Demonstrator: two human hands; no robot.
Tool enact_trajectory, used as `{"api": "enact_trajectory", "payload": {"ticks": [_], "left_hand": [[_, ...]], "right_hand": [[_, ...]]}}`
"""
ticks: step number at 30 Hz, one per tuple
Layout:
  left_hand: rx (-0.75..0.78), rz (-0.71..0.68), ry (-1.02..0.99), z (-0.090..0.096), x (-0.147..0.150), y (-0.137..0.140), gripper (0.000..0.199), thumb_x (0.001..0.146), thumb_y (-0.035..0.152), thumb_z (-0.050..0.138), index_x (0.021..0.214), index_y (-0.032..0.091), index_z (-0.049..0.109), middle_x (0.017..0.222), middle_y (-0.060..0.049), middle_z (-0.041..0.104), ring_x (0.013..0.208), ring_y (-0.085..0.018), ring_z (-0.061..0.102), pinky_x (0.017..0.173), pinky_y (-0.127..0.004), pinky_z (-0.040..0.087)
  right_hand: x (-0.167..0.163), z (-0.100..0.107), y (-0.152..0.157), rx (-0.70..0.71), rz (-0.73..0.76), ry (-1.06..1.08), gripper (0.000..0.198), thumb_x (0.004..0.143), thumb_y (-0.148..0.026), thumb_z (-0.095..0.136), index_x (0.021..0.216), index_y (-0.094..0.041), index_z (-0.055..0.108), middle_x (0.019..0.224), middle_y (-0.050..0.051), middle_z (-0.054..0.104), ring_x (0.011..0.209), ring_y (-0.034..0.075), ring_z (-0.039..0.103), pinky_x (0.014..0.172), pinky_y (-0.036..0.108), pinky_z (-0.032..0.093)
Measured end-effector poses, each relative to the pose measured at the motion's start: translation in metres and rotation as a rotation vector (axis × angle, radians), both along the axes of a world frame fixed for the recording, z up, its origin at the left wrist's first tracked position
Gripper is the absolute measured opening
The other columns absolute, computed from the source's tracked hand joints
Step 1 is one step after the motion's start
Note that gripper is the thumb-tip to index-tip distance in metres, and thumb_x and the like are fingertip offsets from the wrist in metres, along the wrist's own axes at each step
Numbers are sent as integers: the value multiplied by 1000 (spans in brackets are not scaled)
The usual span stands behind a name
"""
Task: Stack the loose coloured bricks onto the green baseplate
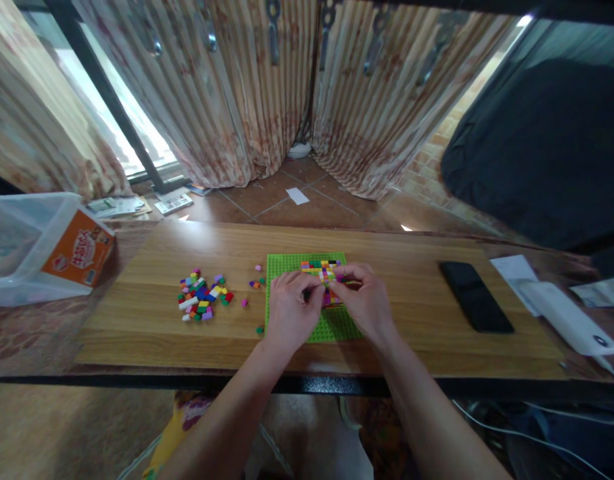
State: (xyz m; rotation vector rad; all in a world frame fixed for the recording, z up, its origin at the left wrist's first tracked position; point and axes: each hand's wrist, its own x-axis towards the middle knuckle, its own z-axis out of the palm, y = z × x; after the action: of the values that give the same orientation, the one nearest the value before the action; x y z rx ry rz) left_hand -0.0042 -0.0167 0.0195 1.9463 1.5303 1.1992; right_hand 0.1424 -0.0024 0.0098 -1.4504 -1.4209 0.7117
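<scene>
Wood-grain board [137, 267] spreads wide under the work, pale and glossy where light catches its far left part, with a black table edge [331, 385] along the near side. Right of its middle lies a green studded baseplate [281, 262], bearing a multicoloured brick build [331, 265] that the fingers partly cover. Left hand [293, 307] and right hand [367, 303] meet over that build, each with thumb and forefinger drawn close together at the bricks; whether either pinches a loose piece I cannot tell — the fingertips hide it.

Left of the baseplate, a few stray bricks [245, 303] lie on the wood, and farther left sits a loose brick pile [201, 293] of mixed colours. Toward the right end rests a black phone-like slab [475, 297], tilted; beyond it are white paper [514, 277] and a white device [569, 317] with a cord.

A clear plastic bin [17, 293] with an orange label [79, 248] stands off the left end. Past the board, reddish-brown tiles [267, 210] hold a white card [297, 195] and booklets [174, 202]. Striped, floral-patterned curtains [251, 127] close the background — metal clips [273, 33] show before them, and dark fabric [531, 147] fills the right.
</scene>
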Motion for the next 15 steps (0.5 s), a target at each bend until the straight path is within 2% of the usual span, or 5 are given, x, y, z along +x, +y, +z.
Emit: {"api": "enact_trajectory", "payload": {"ticks": [4,7,9,12,15], "left_hand": [[-21,80,-226,2,-16,8,14,84,24,59,73,21,67,73,-1,67,71,-15,58,72,-29,44],[-77,194,-472,2,-35,17,13,80,27,62,71,19,68,68,1,65,66,-13,57,64,-25,43],[-123,269,-643,4,-47,23,12,76,28,65,70,18,69,64,1,64,61,-11,54,59,-23,40],[-171,373,-850,8,-64,27,10,72,27,67,70,17,70,61,2,61,54,-8,49,54,-20,37],[-184,416,-1008,12,-81,28,10,69,26,69,70,17,68,63,2,60,52,-6,47,52,-18,37]], "right_hand": [[4,-3,1,45,-37,55,14,75,-27,65,86,-20,71,93,6,70,84,19,65,78,37,52],[3,3,-3,203,-136,31,11,81,-27,61,83,-21,70,86,4,70,81,19,64,78,37,52],[-3,10,-11,299,-136,-14,11,84,-26,60,83,-23,70,85,3,70,81,19,64,77,36,52],[-19,17,-27,344,18,-71,12,88,-24,58,86,-26,70,87,2,71,82,18,65,77,34,51],[-40,11,-44,328,291,-210,16,91,-21,55,91,-27,70,89,2,71,83,18,66,77,33,51]]}}
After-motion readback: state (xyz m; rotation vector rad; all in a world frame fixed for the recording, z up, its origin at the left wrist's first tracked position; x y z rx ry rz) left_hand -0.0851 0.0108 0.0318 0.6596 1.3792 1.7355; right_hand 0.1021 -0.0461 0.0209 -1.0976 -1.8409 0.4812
